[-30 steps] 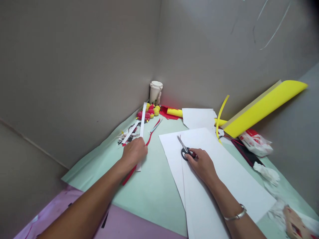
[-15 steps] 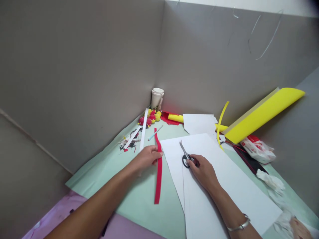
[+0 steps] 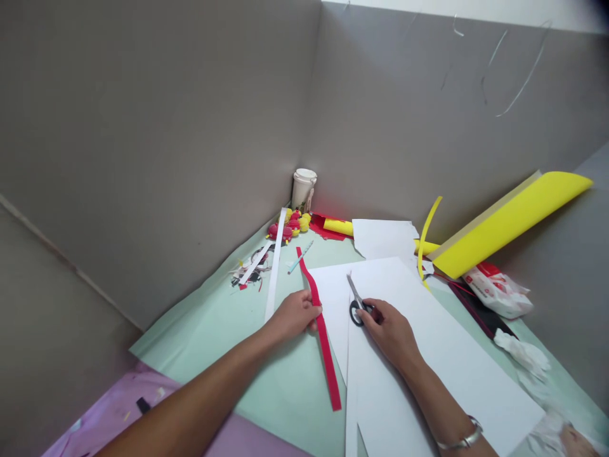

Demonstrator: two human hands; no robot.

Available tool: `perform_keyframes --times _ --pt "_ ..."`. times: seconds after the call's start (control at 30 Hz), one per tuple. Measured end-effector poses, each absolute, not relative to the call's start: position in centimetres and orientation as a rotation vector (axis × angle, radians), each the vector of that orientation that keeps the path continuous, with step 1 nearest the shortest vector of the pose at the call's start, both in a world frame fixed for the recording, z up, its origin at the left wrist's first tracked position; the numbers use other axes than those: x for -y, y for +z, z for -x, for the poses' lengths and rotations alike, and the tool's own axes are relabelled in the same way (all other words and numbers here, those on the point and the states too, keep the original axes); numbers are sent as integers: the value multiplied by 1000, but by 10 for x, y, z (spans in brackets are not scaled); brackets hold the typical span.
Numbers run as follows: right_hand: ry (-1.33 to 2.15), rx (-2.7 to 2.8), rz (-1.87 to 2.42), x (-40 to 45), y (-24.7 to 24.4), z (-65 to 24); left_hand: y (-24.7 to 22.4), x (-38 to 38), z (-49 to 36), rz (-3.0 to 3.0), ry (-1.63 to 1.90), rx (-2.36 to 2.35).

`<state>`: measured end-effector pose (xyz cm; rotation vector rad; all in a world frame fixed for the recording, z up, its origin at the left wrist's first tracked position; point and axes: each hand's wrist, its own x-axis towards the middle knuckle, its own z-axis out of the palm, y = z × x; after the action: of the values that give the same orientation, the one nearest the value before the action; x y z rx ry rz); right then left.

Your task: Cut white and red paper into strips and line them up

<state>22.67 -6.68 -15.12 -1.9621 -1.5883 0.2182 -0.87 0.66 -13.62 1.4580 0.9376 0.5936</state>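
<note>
A long red paper strip (image 3: 329, 362) is pinched between the thumb and fingers of my left hand (image 3: 297, 312). Its lower end slants toward me over the edge of the white paper. My right hand (image 3: 386, 324) has its fingers closed around the black handles of a pair of scissors (image 3: 354, 293), whose blades point away from me, low over the sheet. Beneath the scissors lies a large white paper sheet (image 3: 428, 362), with a long narrow strip edge along its left side. Whether the scissors touch the paper I cannot tell.
White paper strips (image 3: 275, 273) and a pile of scraps (image 3: 254, 270) lie left. A patterned pencil (image 3: 299, 257), red and yellow ornaments (image 3: 288, 227) and a white cup (image 3: 303, 189) stand farther back. Right are a yellow sheet (image 3: 514, 222), a tissue pack (image 3: 497, 290) and another person's hand (image 3: 578, 439).
My left hand has moved slightly right and toward me. The red strip's lower end has swung right, onto the white paper's edge. The scissors stay in my right hand, nearly still.
</note>
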Motion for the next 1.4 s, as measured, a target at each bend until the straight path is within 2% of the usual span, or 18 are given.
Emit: perform_keyframes --times 0.33,0.57,0.8,0.93,1.17,1.4 --pt "18 1738 1851 66 -154 -223 -117 -3 10 -1328 666 -764" --pt "0 1756 1829 65 -156 -224 -101 19 9 -1850 927 -756" --pt "33 1700 1788 67 -157 -227 -127 14 0 -1850 661 -940" --pt "9 1764 1707 54 -139 -227 -131 9 -3 -2009 531 -1049" --pt "-53 1904 1591 -73 -81 -194 -132 10 -3 -2117 487 -1070" --pt "40 1951 1681 -209 -95 -159 -141 11 -1 -2215 505 -1046"
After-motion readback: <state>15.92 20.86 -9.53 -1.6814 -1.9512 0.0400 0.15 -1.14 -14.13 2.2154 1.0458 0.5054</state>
